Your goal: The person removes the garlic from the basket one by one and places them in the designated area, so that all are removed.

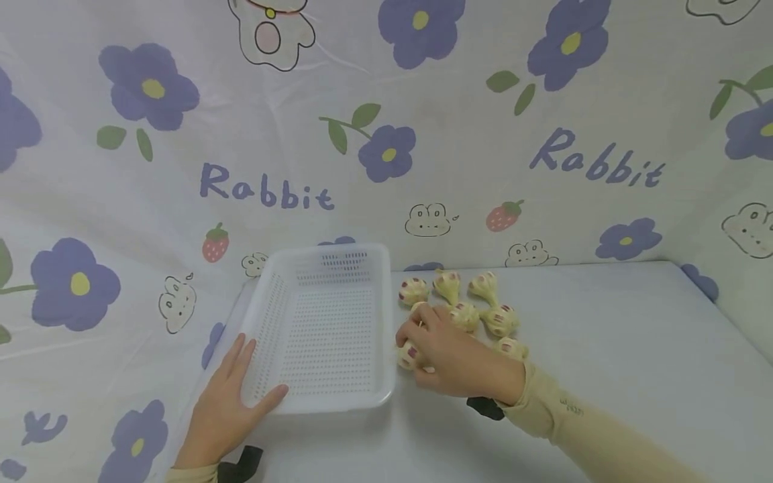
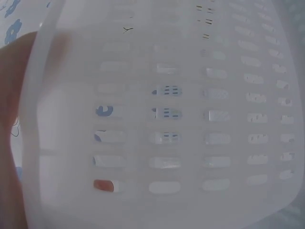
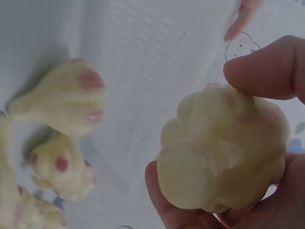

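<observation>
My right hand (image 1: 453, 352) holds a pale garlic bulb (image 3: 219, 148) between thumb and fingers, just off the right wall of a white perforated plastic basket (image 1: 382, 335). In the right wrist view, the bulb's rounded cloves face the camera. Beyond and beside that hand lie several more garlic bulbs with purple-red patches, among them one bulb (image 1: 413, 291) at the back; the hand partly covers others. My left hand (image 1: 226, 409) rests on the basket's near left corner, fingers extended along the left side and thumb over the front rim. No bulb shows inside the basket.
Basket and bulbs stand on a pale tabletop (image 1: 616, 349). Behind it hangs a white cloth (image 1: 459, 134) printed with purple flowers, rabbits and strawberries, close to the basket's far rim. One garlic bulb (image 1: 510, 347) lies near the right wrist.
</observation>
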The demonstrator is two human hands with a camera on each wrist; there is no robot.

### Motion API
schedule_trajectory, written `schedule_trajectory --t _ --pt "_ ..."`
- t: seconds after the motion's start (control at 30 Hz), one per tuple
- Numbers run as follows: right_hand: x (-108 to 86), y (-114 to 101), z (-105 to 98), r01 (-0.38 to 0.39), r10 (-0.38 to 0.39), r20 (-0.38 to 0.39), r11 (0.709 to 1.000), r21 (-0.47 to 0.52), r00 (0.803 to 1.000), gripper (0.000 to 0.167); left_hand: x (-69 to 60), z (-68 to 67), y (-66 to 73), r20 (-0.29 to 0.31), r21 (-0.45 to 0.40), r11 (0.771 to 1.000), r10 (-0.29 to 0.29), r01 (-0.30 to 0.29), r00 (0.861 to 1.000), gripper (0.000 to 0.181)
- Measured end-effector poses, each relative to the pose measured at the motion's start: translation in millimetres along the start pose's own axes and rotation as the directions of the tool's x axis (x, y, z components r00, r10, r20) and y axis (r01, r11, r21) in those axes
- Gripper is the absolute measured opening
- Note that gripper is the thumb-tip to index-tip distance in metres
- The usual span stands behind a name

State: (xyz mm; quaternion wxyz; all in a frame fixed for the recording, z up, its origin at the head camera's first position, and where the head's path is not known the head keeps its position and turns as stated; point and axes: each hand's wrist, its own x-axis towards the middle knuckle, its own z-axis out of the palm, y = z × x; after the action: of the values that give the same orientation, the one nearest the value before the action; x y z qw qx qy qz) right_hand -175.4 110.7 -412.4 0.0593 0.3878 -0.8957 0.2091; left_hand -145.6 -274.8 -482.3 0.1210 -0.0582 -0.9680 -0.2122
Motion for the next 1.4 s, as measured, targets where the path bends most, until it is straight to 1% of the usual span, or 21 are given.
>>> schedule_trajectory --t 0.13,0.2,0.3,0.4,0.5,0.6,0.7,0.83,0.97,1.1,1.23,1.4 --pt "-7.8 6.3 15.2 -0.028 0.026 0.038 0.998 0.050 0.999 0.031 -0.3 -0.3 0.2 -0.007 -0.013 1.000 0.009 -0.009 1.000 0.101" --pt "-11.2 10.0 24.8 -0.022 0.019 0.043 0.997 0.071 0.999 0.032 -0.1 -0.3 -0.2 -0.008 -0.013 1.000 0.012 -0.012 1.000 0.101" --pt "-15.7 16.6 42.1 0.014 -0.016 0.026 0.997 0.071 1.000 0.032 0.0 -0.7 -0.4 -0.004 -0.011 1.000 0.009 -0.009 1.000 0.101" --pt "-18.1 23.2 62.8 0.088 -0.087 -0.022 0.996 0.029 0.996 0.033 -0.5 -0.8 -0.5 0.001 -0.006 1.000 0.005 -0.005 1.000 0.101" --pt "-19.0 26.7 80.4 0.167 -0.171 -0.073 0.984 -0.056 0.983 0.035 -0.6 -0.7 -0.3 -0.001 -0.003 1.000 0.002 -0.002 1.000 0.101" --pt "-20.1 26.9 91.0 0.205 -0.216 -0.088 0.972 -0.113 0.972 0.037 -1.1 -0.4 -0.5 0.000 -0.001 1.000 0.001 -0.001 1.000 0.101" --pt "-21.6 25.9 95.0 0.191 -0.198 -0.064 0.976 -0.108 0.978 0.037 -1.5 -0.3 -0.8 -0.004 -0.003 1.000 0.005 -0.005 1.000 0.101" --pt "-22.7 25.1 95.7 0.129 -0.129 0.004 0.989 -0.076 0.992 0.037 -1.0 0.0 -1.2 -0.018 -0.008 1.000 0.015 -0.015 1.000 0.100" --pt "-23.3 25.8 95.9 0.086 -0.082 0.054 0.994 -0.068 0.995 0.038 -0.7 0.1 -1.3 -0.017 -0.006 1.000 0.014 -0.014 1.000 0.100" --pt "-23.4 26.2 96.0 0.074 -0.069 0.066 0.995 -0.070 0.995 0.039 -1.0 -0.5 -1.0 -0.009 0.003 1.000 0.008 -0.008 1.000 0.101" --pt "-23.6 25.8 95.8 0.067 -0.063 0.065 0.996 -0.058 0.996 0.038 -0.6 -0.6 -0.6 -0.014 0.002 1.000 0.012 -0.012 1.000 0.100" --pt "-24.9 26.2 96.2 0.064 -0.062 0.045 0.997 -0.047 0.997 0.039 -0.3 -0.6 0.0 -0.016 0.001 1.000 0.015 -0.015 1.000 0.100"
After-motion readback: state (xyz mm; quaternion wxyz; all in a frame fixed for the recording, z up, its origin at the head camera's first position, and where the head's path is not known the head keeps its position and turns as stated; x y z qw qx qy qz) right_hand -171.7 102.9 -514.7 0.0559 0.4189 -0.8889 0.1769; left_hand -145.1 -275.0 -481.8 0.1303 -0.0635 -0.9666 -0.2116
